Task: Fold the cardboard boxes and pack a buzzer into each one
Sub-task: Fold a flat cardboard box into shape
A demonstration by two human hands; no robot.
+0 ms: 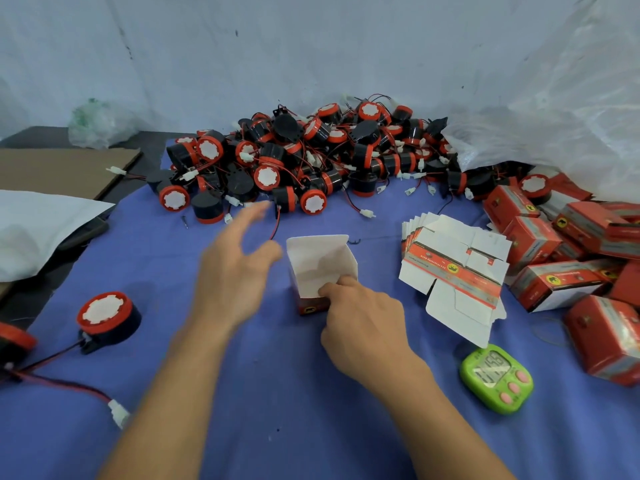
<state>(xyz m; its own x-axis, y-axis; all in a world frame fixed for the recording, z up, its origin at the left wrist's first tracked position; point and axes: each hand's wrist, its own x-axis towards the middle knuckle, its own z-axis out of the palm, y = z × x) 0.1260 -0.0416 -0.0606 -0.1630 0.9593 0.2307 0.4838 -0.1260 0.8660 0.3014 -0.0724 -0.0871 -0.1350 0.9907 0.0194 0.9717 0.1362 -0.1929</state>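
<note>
An opened red and white cardboard box [320,268] stands upright on the blue cloth at centre, its white top flaps raised. My right hand [363,320] pinches the box's near edge between thumb and fingers. My left hand [235,271] hovers open just left of the box, fingers spread toward the buzzer pile [311,157]. The pile holds many black and red buzzers with white caps and red-black wires. A stack of flat unfolded boxes [453,268] lies right of the box. A single buzzer [107,318] sits at the near left.
Several closed red boxes [571,258] are heaped at the right. A green timer [497,379] lies near my right forearm. A white plastic sack [554,126] rises at back right; a white bag [38,230] and brown cardboard sheet [62,168] lie at left. Another buzzer [14,344] shows at the left edge.
</note>
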